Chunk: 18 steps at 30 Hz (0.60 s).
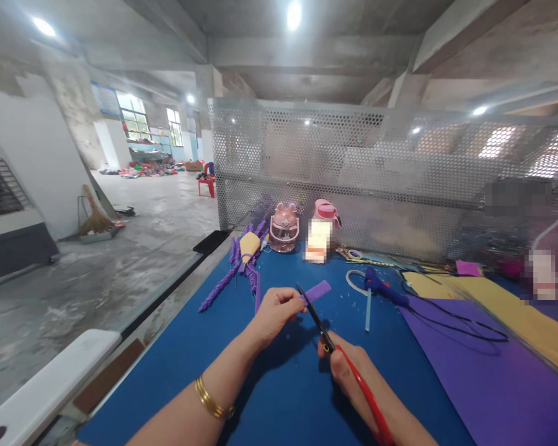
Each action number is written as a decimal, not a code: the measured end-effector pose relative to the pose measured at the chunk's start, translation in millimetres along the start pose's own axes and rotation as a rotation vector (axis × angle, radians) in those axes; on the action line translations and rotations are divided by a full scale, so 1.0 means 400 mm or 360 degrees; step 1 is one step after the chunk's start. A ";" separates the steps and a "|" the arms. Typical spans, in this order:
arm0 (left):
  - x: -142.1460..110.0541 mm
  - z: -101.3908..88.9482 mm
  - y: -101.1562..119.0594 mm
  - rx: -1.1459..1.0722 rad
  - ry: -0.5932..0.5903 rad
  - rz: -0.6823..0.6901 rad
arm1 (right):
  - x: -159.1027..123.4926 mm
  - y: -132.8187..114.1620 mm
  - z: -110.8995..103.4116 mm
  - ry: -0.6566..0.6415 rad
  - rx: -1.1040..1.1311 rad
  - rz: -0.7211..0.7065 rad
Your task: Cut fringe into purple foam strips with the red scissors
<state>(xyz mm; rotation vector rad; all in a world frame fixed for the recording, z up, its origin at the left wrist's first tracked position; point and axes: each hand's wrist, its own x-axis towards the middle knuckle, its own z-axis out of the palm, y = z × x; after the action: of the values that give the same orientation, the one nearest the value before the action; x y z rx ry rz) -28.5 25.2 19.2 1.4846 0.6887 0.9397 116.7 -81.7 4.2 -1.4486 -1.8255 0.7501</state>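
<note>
My left hand [279, 313] pinches one end of a small purple strip [319, 291] above the blue tabletop. In my right hand [351, 365] is a pair of scissors [369, 399] with red handles and dark blades. The blades lie across the strip close to my left fingertips; whether they are parted there I cannot tell. To the left of my hands lies a bunch of braided purple pieces [221, 289] with a yellow piece [250, 246] on it.
A pink helmet-shaped item [284, 228] and a pink bottle [325, 209] stand before the perforated metal screen [297, 142]. On the right are a dark blue glue gun [385, 288] with its cord, a glue stick [367, 313], purple sheet [488, 365] and yellow sheet [516, 310].
</note>
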 end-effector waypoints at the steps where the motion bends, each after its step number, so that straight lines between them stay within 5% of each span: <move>1: 0.000 0.000 0.000 0.0002 -0.0001 0.0002 | 0.000 0.000 -0.002 -0.0005 -0.0015 -0.0028; 18: -0.001 0.002 0.002 -0.0010 0.0017 -0.0025 | -0.004 0.008 -0.001 -0.0056 0.0003 -0.0058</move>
<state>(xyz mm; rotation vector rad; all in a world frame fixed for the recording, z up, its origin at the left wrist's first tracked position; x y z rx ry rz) -27.9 24.4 20.1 1.4679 0.7036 0.9376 119.3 -82.6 1.7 -1.4052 -1.8723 0.7637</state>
